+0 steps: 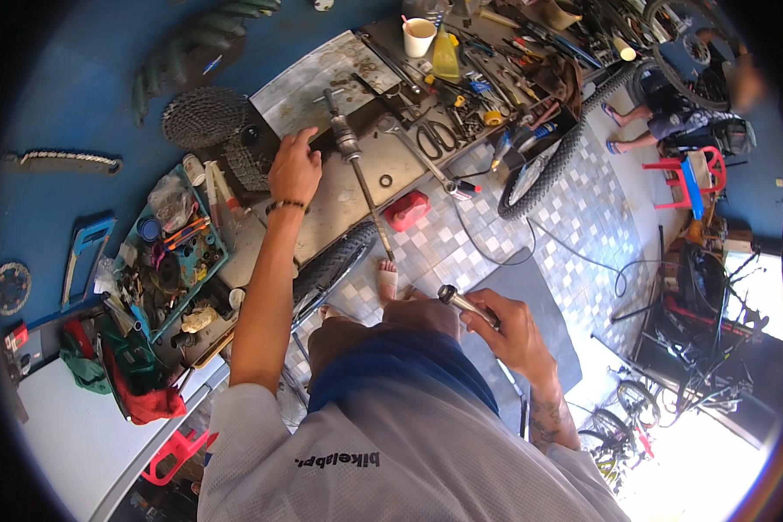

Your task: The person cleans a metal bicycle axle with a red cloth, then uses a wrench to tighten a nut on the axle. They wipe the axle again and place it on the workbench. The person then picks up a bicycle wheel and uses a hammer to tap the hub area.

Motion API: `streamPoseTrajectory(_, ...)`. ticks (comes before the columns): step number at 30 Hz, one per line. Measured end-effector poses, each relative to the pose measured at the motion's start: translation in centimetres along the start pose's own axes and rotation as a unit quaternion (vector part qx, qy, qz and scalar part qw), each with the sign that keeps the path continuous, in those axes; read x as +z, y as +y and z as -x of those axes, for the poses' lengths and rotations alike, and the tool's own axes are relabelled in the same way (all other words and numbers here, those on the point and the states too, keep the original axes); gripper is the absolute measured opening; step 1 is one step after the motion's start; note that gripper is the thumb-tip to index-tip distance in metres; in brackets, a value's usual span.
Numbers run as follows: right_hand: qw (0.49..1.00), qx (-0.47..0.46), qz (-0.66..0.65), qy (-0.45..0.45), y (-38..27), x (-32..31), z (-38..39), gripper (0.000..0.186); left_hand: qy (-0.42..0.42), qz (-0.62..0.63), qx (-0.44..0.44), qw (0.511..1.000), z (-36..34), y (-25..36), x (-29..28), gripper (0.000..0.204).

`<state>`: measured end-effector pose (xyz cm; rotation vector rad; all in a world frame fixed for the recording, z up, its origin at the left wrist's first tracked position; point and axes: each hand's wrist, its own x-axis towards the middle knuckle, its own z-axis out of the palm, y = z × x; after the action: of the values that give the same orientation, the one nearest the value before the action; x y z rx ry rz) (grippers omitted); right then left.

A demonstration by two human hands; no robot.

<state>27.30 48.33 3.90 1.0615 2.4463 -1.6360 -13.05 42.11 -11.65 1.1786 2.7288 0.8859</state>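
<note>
My left hand [296,172] reaches over the workbench, its fingers stretched and apart with nothing in them. Just right of its fingertips lies a long metal rod tool [346,141] with a cross handle and a thick ribbed collar; its thin shaft runs past the bench edge toward my feet. In front of my body, my right hand [515,339] is closed round a short silver metal tube [463,304] with a dark ringed end. A long wrench [416,155] and a small dark ring [385,181] rest on the bench right of the rod tool.
A teal tray [196,271] of small parts stands left of my arm. Bicycle cassettes [202,117], scissors [437,139] and a white cup [418,37] are on the bench. A tyre [548,165] leans at its right end; a black cable [531,252] crosses the floor. A person [670,122] sits far right.
</note>
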Motion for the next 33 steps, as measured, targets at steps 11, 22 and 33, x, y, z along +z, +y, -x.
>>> streamPoseTrajectory(11,0.995,-0.062,0.0,-0.082,-2.6,0.7,-3.9,0.022,-0.288,0.496,0.018,0.819,15.5,12.0,-10.9,0.038)
streamPoseTrajectory(22,0.981,-0.143,0.092,-0.089,-5.1,2.7,-5.7,0.024,-0.251,0.475,-0.018,0.843,17.2,8.7,-12.3,0.033)
streamPoseTrajectory(33,0.959,-0.211,0.187,0.022,-5.9,2.6,-4.6,0.022,-0.22,0.562,-0.117,0.789,18.8,9.8,-10.9,0.024)
